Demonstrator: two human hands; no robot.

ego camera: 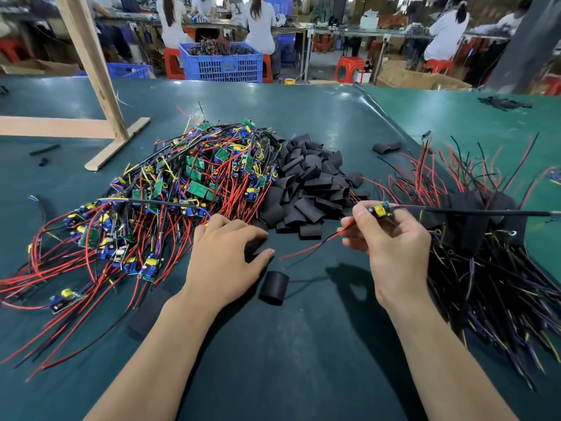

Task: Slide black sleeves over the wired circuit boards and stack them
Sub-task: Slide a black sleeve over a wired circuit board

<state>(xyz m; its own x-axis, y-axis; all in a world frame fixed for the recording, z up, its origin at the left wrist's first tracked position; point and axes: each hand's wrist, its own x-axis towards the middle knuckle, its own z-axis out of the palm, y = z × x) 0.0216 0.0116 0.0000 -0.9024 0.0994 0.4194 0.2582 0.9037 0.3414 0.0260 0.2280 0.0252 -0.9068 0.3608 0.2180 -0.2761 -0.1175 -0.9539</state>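
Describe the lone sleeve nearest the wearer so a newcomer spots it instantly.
Start at the black sleeve pile mid-table, then come toward the wearer past the left hand. The lone sleeve stands apart on the green mat, just right of that wrist, its tube mouth open.

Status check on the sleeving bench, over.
Right hand pinching one wired board, unsleeved. Left hand on a black sleeve at the sleeve pile. Loose sleeve lying between hands, nothing blocking.

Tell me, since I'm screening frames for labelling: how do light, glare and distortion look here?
Head view: overhead glare streaks the green table; the right hand casts a hard shadow toward the viewer; wide-angle bending curves the edges; the held circuit board is sharp, the background workers soft.
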